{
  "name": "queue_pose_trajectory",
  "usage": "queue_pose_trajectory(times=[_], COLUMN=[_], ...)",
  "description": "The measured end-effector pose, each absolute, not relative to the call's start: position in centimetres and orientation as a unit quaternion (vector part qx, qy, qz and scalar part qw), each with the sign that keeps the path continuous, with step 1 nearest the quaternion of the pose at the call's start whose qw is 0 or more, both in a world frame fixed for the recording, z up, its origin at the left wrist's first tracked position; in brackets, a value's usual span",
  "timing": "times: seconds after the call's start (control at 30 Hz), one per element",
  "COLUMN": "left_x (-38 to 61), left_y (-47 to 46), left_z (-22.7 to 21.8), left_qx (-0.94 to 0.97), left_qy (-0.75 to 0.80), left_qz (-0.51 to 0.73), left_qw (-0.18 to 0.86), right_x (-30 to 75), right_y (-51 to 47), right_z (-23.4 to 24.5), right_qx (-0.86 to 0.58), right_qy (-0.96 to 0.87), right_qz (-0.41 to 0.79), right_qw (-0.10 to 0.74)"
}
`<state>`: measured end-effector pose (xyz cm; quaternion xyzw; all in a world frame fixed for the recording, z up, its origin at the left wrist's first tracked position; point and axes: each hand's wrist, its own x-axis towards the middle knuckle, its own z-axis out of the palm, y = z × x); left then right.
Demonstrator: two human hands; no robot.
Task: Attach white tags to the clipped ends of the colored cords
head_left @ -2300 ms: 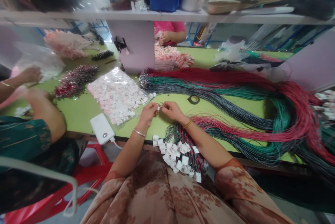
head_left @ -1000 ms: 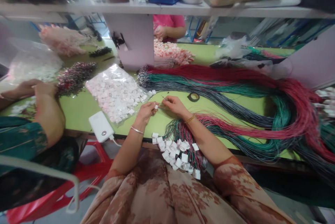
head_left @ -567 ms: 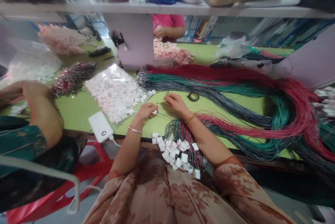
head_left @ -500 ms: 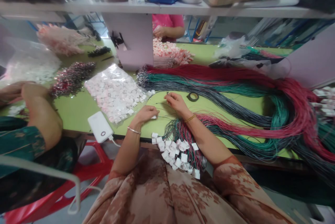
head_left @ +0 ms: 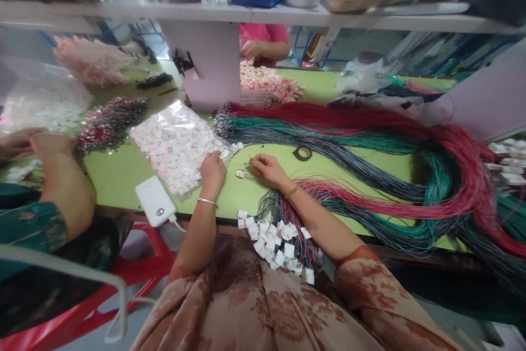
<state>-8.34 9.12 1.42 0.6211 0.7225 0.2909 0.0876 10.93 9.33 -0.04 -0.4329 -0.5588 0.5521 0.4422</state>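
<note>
My left hand [head_left: 212, 173] is at the right edge of a clear plastic bag [head_left: 166, 140] full of white connectors. Its fingers are curled together, and whatever they pinch is hidden. Loose white connectors [head_left: 237, 146] lie just beyond its fingertips. My right hand [head_left: 269, 170] pinches thin wires over the green table. A white connector [head_left: 240, 174] sits on wires running towards that hand. Below my right wrist hangs a bundle of red, green and black wires with white connectors [head_left: 271, 239] on their ends, over the table edge.
A roll of black tape [head_left: 303, 153] lies beyond my right hand. Long red, green and black wires [head_left: 349, 121] curve across the right side. A white power bank [head_left: 156, 201] with a cable sits left. Co-workers' arms show at left [head_left: 61, 176] and across the table [head_left: 263, 49].
My left hand has let go of the white connector and moved up and left to the bag's edge. My right hand has shifted slightly left and down, still pinching wire.
</note>
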Motion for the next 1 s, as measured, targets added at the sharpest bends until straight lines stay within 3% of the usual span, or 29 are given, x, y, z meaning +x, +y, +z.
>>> queue_pose_trajectory(times=[0.17,0.37,0.5,0.63,0.7,0.8,0.9,1.0], left_x=[-7.9,-7.5,-7.6,-7.8,-7.8,-7.3,-6.6,-6.1], left_y=[9.7,9.3,8.9,8.4,8.3,8.4,8.5,8.4], left_z=[1.0,1.3,1.6,1.8,1.6,1.3,1.2,1.3], left_qx=[0.658,0.65,0.65,0.629,0.614,0.54,0.43,0.37], left_qy=[0.734,0.749,0.745,0.716,0.663,0.568,0.489,0.42], left_qz=[0.156,0.118,0.14,0.287,0.394,0.511,0.555,0.55], left_qw=[0.059,0.039,0.058,0.097,0.165,0.352,0.518,0.62], right_x=[10.8,10.9,10.8,10.8,10.9,11.0,11.0,10.9], right_y=[9.3,9.1,9.2,9.2,9.1,8.8,8.6,8.6], right_z=[-0.2,0.3,0.5,0.8,1.0,1.3,1.5,1.5], right_qx=[-0.422,-0.421,-0.431,-0.437,-0.437,-0.425,-0.405,-0.387], right_qy=[-0.506,-0.518,-0.541,-0.564,-0.574,-0.588,-0.601,-0.61], right_qz=[0.594,0.575,0.537,0.523,0.524,0.535,0.546,0.546], right_qw=[0.462,0.474,0.483,0.466,0.453,0.433,0.42,0.424])
